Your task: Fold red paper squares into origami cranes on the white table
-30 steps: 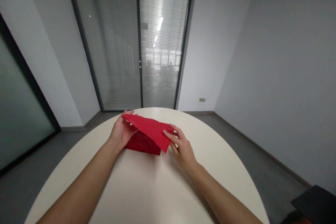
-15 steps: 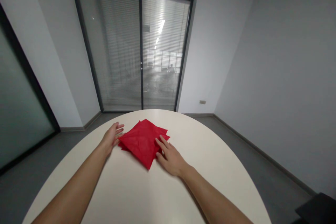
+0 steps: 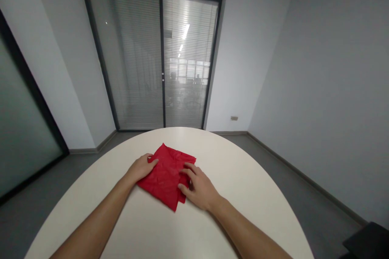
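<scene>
A folded red cloth [image 3: 165, 176] lies on the pale round table [image 3: 146, 226], its layers slightly out of line at the right side. My left hand [image 3: 141, 169] grips its left edge, the thumb on top and the other fingers partly hidden behind the fabric. At the right edge, my right hand [image 3: 199, 188] touches the cloth with bent, spread fingertips. The thumb of that hand is apart from its fingers, with nothing visibly pinched between them.
Beyond the table's far edge stands a glass partition [image 3: 133, 68] with blinds and a dark frame. A wall socket [image 3: 234, 118] sits low to its right. A dark object [image 3: 369, 240] is at the lower right corner.
My left hand has gone from open beside the cloth to gripping its left edge. The cloth has turned slightly and shifted nearer to me. My right hand's fingers have bent more.
</scene>
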The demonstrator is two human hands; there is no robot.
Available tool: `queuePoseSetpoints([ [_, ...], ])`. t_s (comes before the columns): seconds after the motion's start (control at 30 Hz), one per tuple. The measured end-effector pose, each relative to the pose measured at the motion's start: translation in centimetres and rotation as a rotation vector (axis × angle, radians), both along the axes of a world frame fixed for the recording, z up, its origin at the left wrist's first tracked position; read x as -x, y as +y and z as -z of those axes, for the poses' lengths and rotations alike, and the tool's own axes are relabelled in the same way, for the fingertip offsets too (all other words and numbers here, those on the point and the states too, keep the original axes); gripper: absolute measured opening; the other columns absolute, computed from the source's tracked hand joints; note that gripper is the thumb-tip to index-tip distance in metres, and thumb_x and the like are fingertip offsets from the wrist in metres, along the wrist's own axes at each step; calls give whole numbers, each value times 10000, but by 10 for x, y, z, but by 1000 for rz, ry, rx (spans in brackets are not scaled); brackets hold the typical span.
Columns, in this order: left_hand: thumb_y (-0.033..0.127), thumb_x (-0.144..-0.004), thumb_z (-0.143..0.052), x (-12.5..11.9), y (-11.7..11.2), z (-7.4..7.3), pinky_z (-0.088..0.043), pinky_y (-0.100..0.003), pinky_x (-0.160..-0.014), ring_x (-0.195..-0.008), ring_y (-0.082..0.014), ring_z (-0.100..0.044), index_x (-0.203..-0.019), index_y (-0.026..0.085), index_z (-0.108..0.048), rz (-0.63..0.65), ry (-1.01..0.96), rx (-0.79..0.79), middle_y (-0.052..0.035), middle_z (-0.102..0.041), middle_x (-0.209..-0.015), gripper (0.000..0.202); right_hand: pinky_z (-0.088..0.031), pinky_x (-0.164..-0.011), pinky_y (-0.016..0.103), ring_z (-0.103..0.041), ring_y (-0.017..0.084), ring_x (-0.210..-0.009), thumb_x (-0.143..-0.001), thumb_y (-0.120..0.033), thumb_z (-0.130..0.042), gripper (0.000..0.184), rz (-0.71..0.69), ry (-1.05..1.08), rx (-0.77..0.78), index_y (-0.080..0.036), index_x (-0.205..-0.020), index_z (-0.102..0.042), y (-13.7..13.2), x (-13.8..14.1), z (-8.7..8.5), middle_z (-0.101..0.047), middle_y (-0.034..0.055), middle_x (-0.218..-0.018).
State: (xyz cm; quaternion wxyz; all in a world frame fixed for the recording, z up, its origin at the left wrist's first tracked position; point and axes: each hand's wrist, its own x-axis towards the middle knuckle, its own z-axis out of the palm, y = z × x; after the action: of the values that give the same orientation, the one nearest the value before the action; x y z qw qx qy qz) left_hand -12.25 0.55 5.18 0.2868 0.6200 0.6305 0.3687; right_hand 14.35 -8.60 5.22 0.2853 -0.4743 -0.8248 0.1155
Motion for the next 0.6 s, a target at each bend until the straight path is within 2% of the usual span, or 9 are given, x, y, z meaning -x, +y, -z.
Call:
queuePoseSetpoints([
  [0.13,341,-772,-695,-15,-5,8,-447,-372,-962,-1077,-317,-667,-1088,187,-685,23,113,-33,-142,-724,-1175,352,-386,-1123,464,-481,304,-1329,-948,-404,-530,465,146,60,17,-195,-1364,-559,5,-3,6,-438,134,-1516],
  [0.27,268,-815,-650,-26,-6,18,-426,-395,-1002,-1154,-327,-632,-1264,141,-593,-13,159,-33,-183,-670,-1278,470,-371,-1132,476,-490,308,-1330,-978,-414,-460,486,248,71,79,-152,-1376,-556,6,-2,9,-442,160,-1513],
  [0.37,270,-825,-643,-28,-5,22,-421,-405,-1024,-1201,-331,-610,-1339,103,-532,-20,134,-25,-211,-629,-1333,552,-291,-1194,462,-392,293,-1423,-984,-427,-428,520,268,176,155,-134,-1401,-534,6,-1,13,-378,157,-1560],
  [0.43,257,-820,-634,-30,-4,22,-445,-399,-1005,-1166,-326,-633,-1297,77,-565,2,92,-17,-214,-654,-1294,515,-233,-1227,430,-293,266,-1481,-974,-424,-434,540,267,296,193,-128,-1420,-504,9,-2,17,-310,143,-1597],
  [0.53,233,-808,-608,-37,-8,17,-504,-379,-922,-1030,-308,-696,-1124,81,-668,79,1,-6,-179,-731,-1148,355,-184,-1244,431,-180,274,-1518,-890,-378,-547,614,318,463,202,-107,-1433,-456,17,-8,26,-232,154,-1623],
  [0.6,290,-834,-588,-44,-14,11,-534,-367,-865,-970,-296,-716,-1036,116,-703,142,-73,-15,-137,-762,-1073,291,-233,-1228,464,-253,300,-1494,-812,-341,-628,706,354,625,221,-137,-1452,-409,23,-15,31,-292,162,-1597],
])
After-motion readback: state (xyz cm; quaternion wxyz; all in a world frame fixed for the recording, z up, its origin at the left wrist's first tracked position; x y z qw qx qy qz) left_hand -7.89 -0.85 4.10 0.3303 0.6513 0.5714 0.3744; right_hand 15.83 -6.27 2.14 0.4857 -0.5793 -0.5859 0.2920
